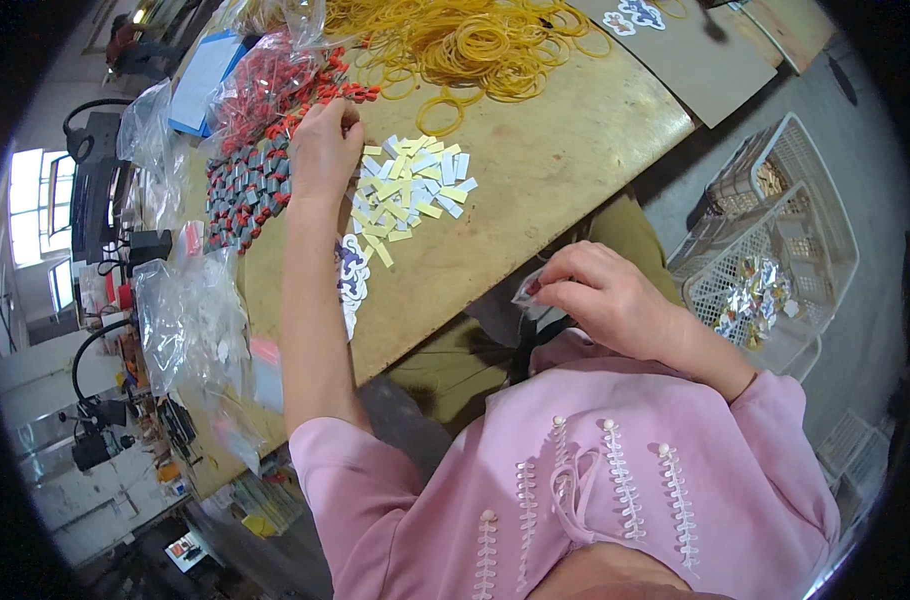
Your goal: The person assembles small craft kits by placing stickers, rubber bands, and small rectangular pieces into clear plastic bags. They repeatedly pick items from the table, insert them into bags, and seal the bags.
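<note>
My left hand (325, 150) reaches out over the table, fingers curled down at the edge of a heap of small red pieces (337, 72). Whatever its fingertips pinch is hidden. Beside that wrist lie many small grey blocks with red bits (250, 185). On the other side is a loose pile of pale yellow and white slips (410, 185). White-edged purple stickers or cutouts (351, 270) lie partly behind my left forearm. Near my lap, past the table's edge, my right hand (605, 295) is closed on a small clear plastic bag (527, 290).
Yellow rubber bands (485, 45) are heaped at the far side of the table (575, 130). Clear plastic bags (190, 310) lie along the left. On the floor at right stand white plastic baskets (775, 220), one holding shiny small packets (755, 300).
</note>
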Available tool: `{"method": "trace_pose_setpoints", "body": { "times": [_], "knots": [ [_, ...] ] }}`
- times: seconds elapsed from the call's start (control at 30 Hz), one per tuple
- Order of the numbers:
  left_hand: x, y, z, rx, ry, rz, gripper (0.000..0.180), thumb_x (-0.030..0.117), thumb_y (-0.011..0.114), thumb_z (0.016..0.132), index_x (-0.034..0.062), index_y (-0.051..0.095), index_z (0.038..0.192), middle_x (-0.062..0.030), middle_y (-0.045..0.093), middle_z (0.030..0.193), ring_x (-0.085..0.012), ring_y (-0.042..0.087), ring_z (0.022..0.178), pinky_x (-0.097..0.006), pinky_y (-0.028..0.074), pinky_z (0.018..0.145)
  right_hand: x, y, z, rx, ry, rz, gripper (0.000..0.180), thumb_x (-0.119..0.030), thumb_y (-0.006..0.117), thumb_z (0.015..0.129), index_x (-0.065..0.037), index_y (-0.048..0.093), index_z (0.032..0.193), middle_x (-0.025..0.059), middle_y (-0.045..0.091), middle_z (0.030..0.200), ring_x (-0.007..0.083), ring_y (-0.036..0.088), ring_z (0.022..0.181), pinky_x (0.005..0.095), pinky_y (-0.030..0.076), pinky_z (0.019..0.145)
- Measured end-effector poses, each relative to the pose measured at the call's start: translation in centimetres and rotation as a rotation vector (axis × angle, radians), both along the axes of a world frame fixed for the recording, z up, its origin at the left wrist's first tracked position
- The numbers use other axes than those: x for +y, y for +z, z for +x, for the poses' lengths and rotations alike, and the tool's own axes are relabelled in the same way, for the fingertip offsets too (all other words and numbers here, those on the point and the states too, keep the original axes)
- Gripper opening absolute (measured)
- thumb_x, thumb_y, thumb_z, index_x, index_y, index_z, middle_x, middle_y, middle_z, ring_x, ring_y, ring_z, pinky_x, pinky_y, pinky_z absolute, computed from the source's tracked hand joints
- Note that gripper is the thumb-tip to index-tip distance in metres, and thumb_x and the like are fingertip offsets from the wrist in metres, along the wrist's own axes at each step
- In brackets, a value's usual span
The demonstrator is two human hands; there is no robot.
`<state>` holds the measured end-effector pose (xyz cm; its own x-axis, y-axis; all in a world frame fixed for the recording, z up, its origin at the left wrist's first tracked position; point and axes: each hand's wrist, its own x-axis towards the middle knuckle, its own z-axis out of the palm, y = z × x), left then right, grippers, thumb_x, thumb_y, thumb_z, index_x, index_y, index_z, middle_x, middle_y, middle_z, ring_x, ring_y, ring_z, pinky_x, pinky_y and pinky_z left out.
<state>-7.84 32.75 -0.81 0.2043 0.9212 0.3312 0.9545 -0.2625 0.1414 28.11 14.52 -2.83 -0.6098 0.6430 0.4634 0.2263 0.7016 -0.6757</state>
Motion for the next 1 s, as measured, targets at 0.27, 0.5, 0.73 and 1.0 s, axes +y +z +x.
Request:
{"method": "trace_pose_setpoints", "body": {
  "times": [0.27,0.5,0.73,1.0],
  "knots": [
    [-1.6,0.8,-1.2,-0.005,0.11,-0.089,0.018,0.018,0.08,0.092,0.0046,0.077,0.103,-0.0135,0.076,0.094,-0.0244,0.075,0.082,-0.036,0.059,0.081,0.4,0.6,-0.3,0.019,-0.002,-0.014,0.021,-0.003,0.07,0.083,-0.003,0.068,0.103,0.0133,0.067,0.113,0.0344,0.067,0.107,0.0431,0.055,0.095],
    [-8.3,2.9,3.0,-0.855,0.037,-0.236,0.007,0.002,0.074,0.094,0.0015,0.074,0.101,-0.0084,0.079,0.099,-0.0143,0.076,0.092,-0.028,0.059,0.082,0.2,1.0,-0.3,0.001,-0.011,-0.004,0.021,-0.002,0.07,0.083,-0.002,0.068,0.103,0.0141,0.068,0.116,0.035,0.067,0.108,0.0438,0.056,0.095],
    [-19.9,6.5,9.8,-0.665,-0.412,-0.286,0.016,-0.005,0.076,0.09,0.0027,0.075,0.104,-0.0104,0.076,0.099,-0.0214,0.075,0.087,-0.032,0.06,0.075,-0.1,2.1,-1.8,-0.001,0.001,0.054,0.02,-0.005,0.07,0.083,0.0,0.068,0.102,0.0156,0.068,0.121,0.0357,0.068,0.11,0.0438,0.057,0.095],
    [-20.9,4.3,10.5,-0.639,-0.369,-0.121,0.02,-0.001,0.079,0.088,0.0048,0.076,0.107,-0.0121,0.074,0.101,-0.0293,0.073,0.09,-0.037,0.059,0.075,-0.8,1.8,-2.2,-0.023,0.036,0.047,0.021,0.002,0.074,0.083,0.001,0.072,0.103,0.0181,0.069,0.124,0.0356,0.07,0.112,0.0425,0.059,0.095]
  ]
}}
